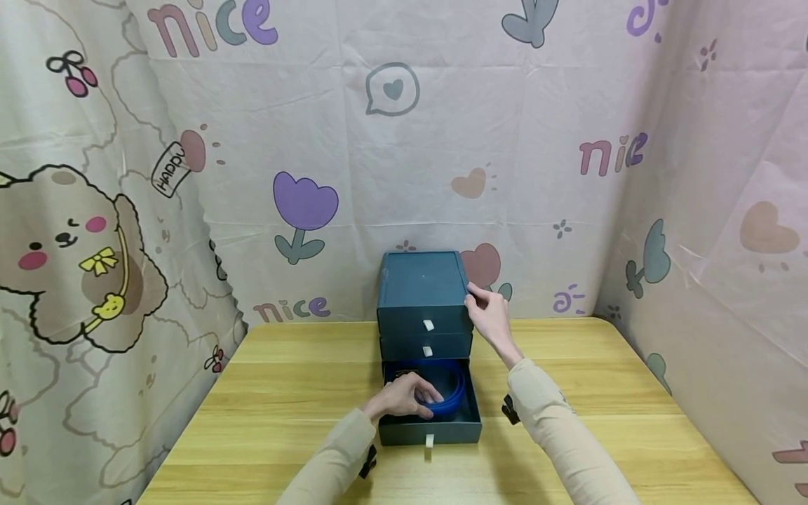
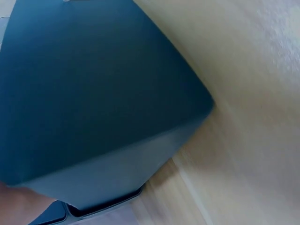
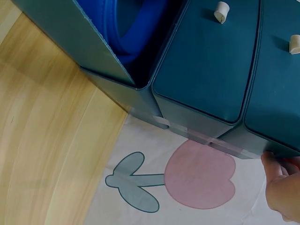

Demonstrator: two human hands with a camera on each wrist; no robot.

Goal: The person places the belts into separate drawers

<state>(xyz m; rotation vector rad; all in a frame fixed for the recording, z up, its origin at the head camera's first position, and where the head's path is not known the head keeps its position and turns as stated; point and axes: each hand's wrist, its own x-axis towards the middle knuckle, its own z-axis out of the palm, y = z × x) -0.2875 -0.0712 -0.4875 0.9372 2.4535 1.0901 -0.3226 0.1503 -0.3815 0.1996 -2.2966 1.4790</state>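
Note:
A dark teal drawer box point(image 1: 424, 279) stands on the table, its bottom drawer point(image 1: 435, 433) pulled out toward me. A coiled blue belt point(image 1: 456, 400) lies in that drawer, also visible in the right wrist view. My left hand point(image 1: 404, 396) reaches over the drawer's left wall and grips the near side of the coil, fingers inside the loop and thumb outside. At the box's upper right edge my right hand point(image 1: 491, 315) rests its fingertips against the top and side. In the left wrist view the drawer front point(image 2: 103, 84) hides most of the left hand.
Two closed drawers with small pale pull tabs point(image 1: 428, 325) sit above the open one. The wooden table point(image 1: 303, 393) extends to both sides. Printed curtains point(image 1: 404, 154) hang close behind the box and along both sides.

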